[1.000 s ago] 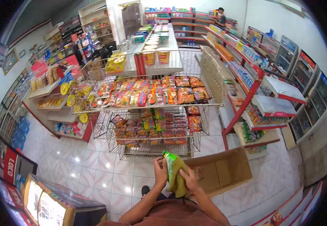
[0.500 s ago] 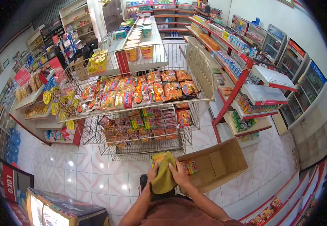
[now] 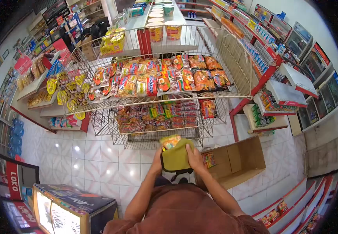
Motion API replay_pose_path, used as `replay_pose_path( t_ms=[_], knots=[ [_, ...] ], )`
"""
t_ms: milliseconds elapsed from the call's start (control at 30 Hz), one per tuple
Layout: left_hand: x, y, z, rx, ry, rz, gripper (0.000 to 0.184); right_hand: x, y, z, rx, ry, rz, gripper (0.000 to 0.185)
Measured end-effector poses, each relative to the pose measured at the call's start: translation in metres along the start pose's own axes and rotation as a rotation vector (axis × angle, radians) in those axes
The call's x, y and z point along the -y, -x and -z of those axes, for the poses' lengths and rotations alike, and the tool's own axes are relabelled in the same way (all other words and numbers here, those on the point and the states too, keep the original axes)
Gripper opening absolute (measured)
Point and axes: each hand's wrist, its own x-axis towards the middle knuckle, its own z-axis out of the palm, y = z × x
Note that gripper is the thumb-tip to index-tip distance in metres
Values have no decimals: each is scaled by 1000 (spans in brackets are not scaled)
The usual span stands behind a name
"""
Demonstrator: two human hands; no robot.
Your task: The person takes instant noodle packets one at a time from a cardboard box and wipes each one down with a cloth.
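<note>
An olive-green cloth (image 3: 176, 158) with a dark edge is spread between my hands, in front of my body. My right hand (image 3: 195, 156) is closed on its right side. On the other side my left hand (image 3: 157, 159) grips a colourful instant noodle packet (image 3: 170, 141), which sticks out above the cloth; the cloth's left edge lies against this hand. Part of the packet and some of my fingers are hidden by the cloth. To the right, an open cardboard box (image 3: 237, 160) on the floor holds noodle packets (image 3: 208, 160) at its left end.
Ahead stands a wire rack (image 3: 169, 100) with noodle packets (image 3: 149, 78) on its top tier and more packets (image 3: 157, 117) below. Cup noodles (image 3: 173, 32) line a shelf behind it. A red-edged shelf (image 3: 268, 113) stands right, a lit display case (image 3: 65, 208) lower left.
The cloth has gone from bunched and upright to spread wider and flatter between my hands. My view has tilted down, and the rack appears nearer.
</note>
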Motion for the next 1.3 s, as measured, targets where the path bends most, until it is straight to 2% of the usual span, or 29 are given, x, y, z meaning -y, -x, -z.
replay_pose_path(
  t_ms=[33, 100, 133, 200, 233, 300, 333, 433, 467, 533, 567, 633, 767, 867, 967, 1033, 1067, 1100, 1167, 1300],
  knots=[
    [-9, -10, 3, -5, 7, 8, 43, 6, 2, -8, -91, 24, 14, 54],
    [-31, -35, 13, -15, -262, -175, 50, 22, 3, -18, -280, 72, 56, 56],
    [-36, -52, 23, -13, -260, -171, 50, 27, 3, -19, -282, 72, 51, 56],
    [-46, -92, 42, -311, -444, -360, 51, 30, 7, -18, -126, 72, 54, 53],
    [-58, -106, 43, -298, -448, -354, 51, 29, 9, -18, -52, 68, 53, 52],
    [-81, -135, 42, -330, -634, -190, 48, 7, 4, -26, -62, -6, 22, 52],
    [-82, -157, 48, -307, -640, -182, 48, -8, 2, -31, -62, -72, 1, 52],
    [-43, -250, 93, -240, -1010, 135, 56, -33, 7, -41, -134, -226, -56, 52],
    [-28, -269, 105, -212, -1022, 139, 56, -39, 9, -44, -185, -300, -82, 52],
    [7, -298, 129, -196, -1138, -131, 36, -53, 13, -49, -257, -383, -117, 52],
    [25, -315, 137, -169, -1145, -126, 36, -63, 13, -52, -319, -421, -139, 49],
    [50, -368, 145, -145, -1193, -32, 37, -80, 14, -59, -444, -497, -181, 44],
    [113, -404, 205, -103, -1303, 145, 38, -98, 22, -73, -603, -522, -210, 44],
    [143, -441, 218, -88, -1389, 283, 39, -120, 22, -90, -659, -544, -307, 44],
    [137, -449, 215, -87, -1451, 366, 40, -97, 26, -93, -706, -573, -305, 43],
    [109, -376, 170, 61, -1526, -372, 47, -62, 34, -92, -750, -610, -220, 42],
    [75, -352, 142, 140, -1509, -742, 51, -68, 33, -95, -756, -620, -226, 42],
    [69, -348, 137, 154, -1513, -744, 51, -80, 29, -95, -703, -655, -251, 41],
    [67, -346, 135, 91, -1533, -880, 51, -99, 23, -94, -597, -724, -293, 40],
    [63, -345, 132, 3, -1538, -1155, 52, -80, 30, -83, -655, -685, -283, 39]
  ],
)
